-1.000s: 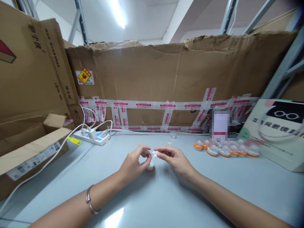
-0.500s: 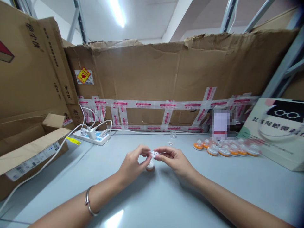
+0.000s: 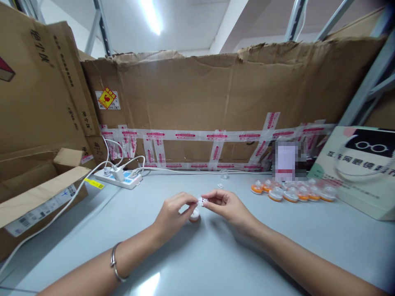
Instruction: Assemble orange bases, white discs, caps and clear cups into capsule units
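Note:
Between my hands, above the table, is a small white piece with dark holes (image 3: 203, 201). My right hand (image 3: 226, 204) pinches it between thumb and fingertips. The fingertips of my left hand (image 3: 177, 210) are closed at its left edge, and whatever they hold there is too small to make out. Just below my left fingertips, a round white part with an orange base (image 3: 194, 215) stands on the table, its left side partly covered by my thumb. Another small white piece (image 3: 220, 186) lies farther back, in front of a clear round part (image 3: 224, 174).
Several clear-topped orange and white round parts (image 3: 291, 194) stand at the right, beside a pale printed bag (image 3: 354, 172). A power strip (image 3: 119, 177) with white cables is at the back left, near an open cardboard box (image 3: 40, 201). Large cardboard (image 3: 185, 94) stands behind the table.
My left hand has shifted slightly and its fingers are drawn closer together. More of the small white piece shows in my right hand.

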